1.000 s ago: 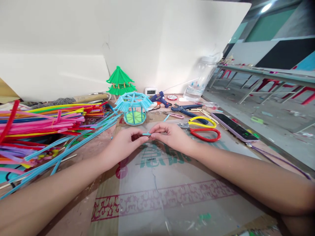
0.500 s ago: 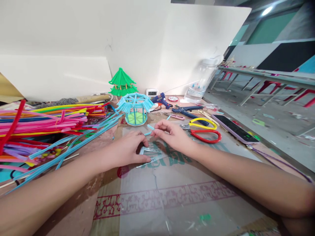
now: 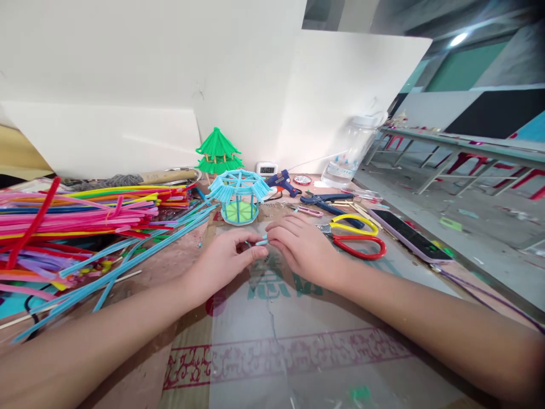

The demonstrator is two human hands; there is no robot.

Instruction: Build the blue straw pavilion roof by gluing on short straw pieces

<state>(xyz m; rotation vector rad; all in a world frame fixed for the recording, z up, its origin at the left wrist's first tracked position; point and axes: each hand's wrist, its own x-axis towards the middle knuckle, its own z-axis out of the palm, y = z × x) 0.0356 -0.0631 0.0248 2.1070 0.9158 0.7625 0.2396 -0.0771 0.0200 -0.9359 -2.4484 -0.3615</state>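
My left hand [image 3: 223,262] and my right hand [image 3: 300,245] meet above a clear plastic sheet [image 3: 298,329] on the table. Both pinch a short light-blue straw piece [image 3: 261,242] between their fingertips. Just behind them stands a small pavilion model of blue straws [image 3: 237,196] with a green base. A green straw pagoda [image 3: 218,151] stands further back against the white board.
A big pile of coloured straws [image 3: 85,216] lies at the left. Red-and-yellow scissors [image 3: 357,237], blue pliers [image 3: 326,200], a blue glue gun [image 3: 283,183], a phone [image 3: 409,227], a small clock [image 3: 267,168] and a plastic bottle [image 3: 351,150] lie at the right and back.
My left hand lifted off the sheet and came back to the straw piece; both hands now pinch it together. The camera tilted a little downward.
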